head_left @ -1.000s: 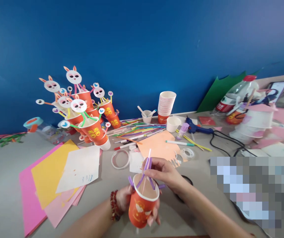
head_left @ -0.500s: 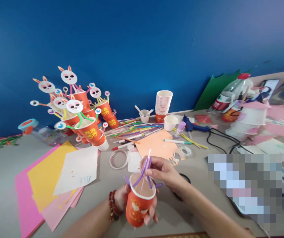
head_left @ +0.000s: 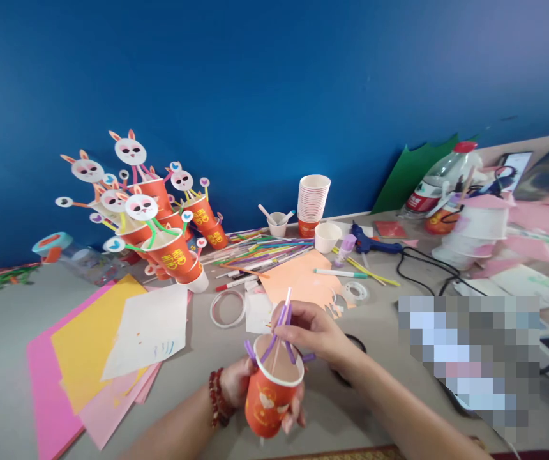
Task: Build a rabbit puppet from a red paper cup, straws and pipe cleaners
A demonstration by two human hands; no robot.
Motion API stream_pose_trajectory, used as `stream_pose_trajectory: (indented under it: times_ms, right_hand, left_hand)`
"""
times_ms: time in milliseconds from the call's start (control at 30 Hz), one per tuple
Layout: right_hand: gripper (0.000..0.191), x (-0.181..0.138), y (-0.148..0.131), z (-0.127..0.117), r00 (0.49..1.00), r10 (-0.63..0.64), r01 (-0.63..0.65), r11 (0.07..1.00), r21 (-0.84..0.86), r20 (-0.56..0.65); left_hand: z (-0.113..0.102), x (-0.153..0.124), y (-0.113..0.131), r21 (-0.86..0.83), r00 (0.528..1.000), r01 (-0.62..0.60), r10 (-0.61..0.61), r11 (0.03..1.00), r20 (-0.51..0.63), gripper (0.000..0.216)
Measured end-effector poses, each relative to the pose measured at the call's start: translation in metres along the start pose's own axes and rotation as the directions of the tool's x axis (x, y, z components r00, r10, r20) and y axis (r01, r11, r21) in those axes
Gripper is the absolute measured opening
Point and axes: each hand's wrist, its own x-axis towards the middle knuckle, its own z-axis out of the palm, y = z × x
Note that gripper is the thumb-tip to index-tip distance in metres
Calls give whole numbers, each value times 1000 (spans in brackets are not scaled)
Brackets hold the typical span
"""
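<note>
Wrapped round a red paper cup (head_left: 270,402) with a white rim, my left hand (head_left: 237,383) keeps it slightly tilted above the table's front. Purple straws (head_left: 269,349) bend out over the rim on both sides. A pale pink stick (head_left: 289,295) rises from inside the cup between them. My right hand (head_left: 303,327) pinches the purple straws and the stick together just above the rim. The stick's lower end under the cup shows as a small pale tip.
Finished cups with rabbit heads (head_left: 166,249) stand at the left, near coloured paper (head_left: 78,345). Behind lie loose straws (head_left: 255,250), stacked cups (head_left: 313,198), a glue gun (head_left: 375,245) and a tape roll (head_left: 227,309). A blurred-out device (head_left: 470,358) lies right.
The cup has tilted and shifted very slightly to the right in my left hand. My right hand keeps its pinch on the straws and stick. The whole view has drifted a little.
</note>
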Motion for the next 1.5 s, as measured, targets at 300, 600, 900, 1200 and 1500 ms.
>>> stream_pose_trajectory:
  times_ms: [300, 600, 900, 1200, 1500]
  right_hand:
    - [28, 0, -2, 3, 997, -41, 45, 997, 64, -63]
    - [31, 1, 1, -3, 999, -39, 39, 999, 3, -38]
    - [34, -2, 2, 1, 996, -66, 67, 998, 7, -62]
    - [34, 1, 3, -1, 997, -63, 61, 997, -48, -51]
    - [40, -1, -1, -2, 996, -88, 87, 992, -90, -7]
  left_hand:
    - [9, 2, 6, 28, 1000, -27, 27, 999, -4, 76]
    - [12, 4, 8, 29, 1000, -12, 12, 1000, -19, 74]
    - [11, 3, 6, 44, 999, 17, -15, 999, -48, 78]
    - [12, 3, 7, -5, 998, 29, -29, 1000, -54, 80]
    - [15, 0, 7, 6, 997, -58, 58, 998, -45, 81]
